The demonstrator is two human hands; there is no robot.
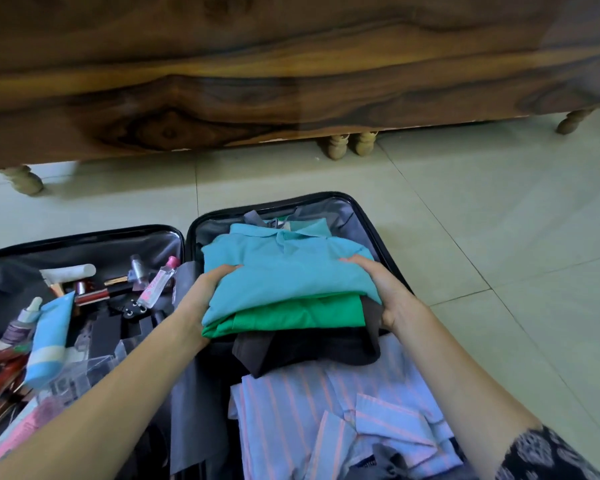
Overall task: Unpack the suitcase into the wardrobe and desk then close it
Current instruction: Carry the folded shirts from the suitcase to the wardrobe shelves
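The folded stack of shirts [284, 271] sits in the centre of the frame, in the right half of the open suitcase [378, 230]. A light blue polo is on top and a green shirt under it, with the collars pointing to the upper edge of the picture. The stack lies directly between the two hands, so neither is nearer. The left hand [205, 292] grips its left edge with the thumb on the blue cloth and the fingers tucked below. The right hand [385, 289] grips the right edge the same way. A dark garment [309, 348] hangs just beneath, and I cannot tell whether it is in the grip. My judgement is that the lift must go straight up and level, to keep the layers together.

Below centre lies a striped shirt [309, 410], and toiletries [84, 289] fill the left half. Wooden furniture [257, 81] spans the top, standing on the tiled floor [499, 237].
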